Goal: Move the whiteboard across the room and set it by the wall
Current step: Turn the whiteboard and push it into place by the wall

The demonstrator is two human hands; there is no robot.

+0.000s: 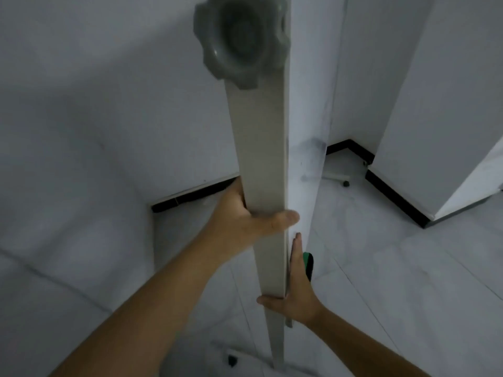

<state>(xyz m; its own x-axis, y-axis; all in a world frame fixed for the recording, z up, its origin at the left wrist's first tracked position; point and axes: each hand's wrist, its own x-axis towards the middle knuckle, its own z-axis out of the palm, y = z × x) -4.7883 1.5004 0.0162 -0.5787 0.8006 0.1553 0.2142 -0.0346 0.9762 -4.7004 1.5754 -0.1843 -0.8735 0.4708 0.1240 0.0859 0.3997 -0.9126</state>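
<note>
- Head view: the whiteboard (302,110) is seen edge-on, its grey upright post (258,159) running from the top of the frame down toward the floor, with a lobed grey knob (236,42) at the top of the post.
- The left hand (245,216) has its grip closed around the post, thumb across the near face and fingers hidden behind it.
- The right hand (295,292) is lower down; its fingers lie flat up the board's side and its thumb hooks round the post's front, so this grip is a flat brace more than a closed fist.
- A green and black object (309,265), possibly an eraser, sits just behind the right hand; blur keeps me from saying more.
- Where the board stands: upright on a pale tiled floor (408,281), in both hands, near a recess where white walls (81,104) with a black skirting (392,191) meet.
- A castor foot (339,179) shows near that corner; whether it belongs to this stand I cannot tell.
- Progress, as I judge it: the carry appears well along, since walls are close on both sides.
- What is left: bringing the board parallel to a wall, settling it and letting go. Neither hand has released.
</note>
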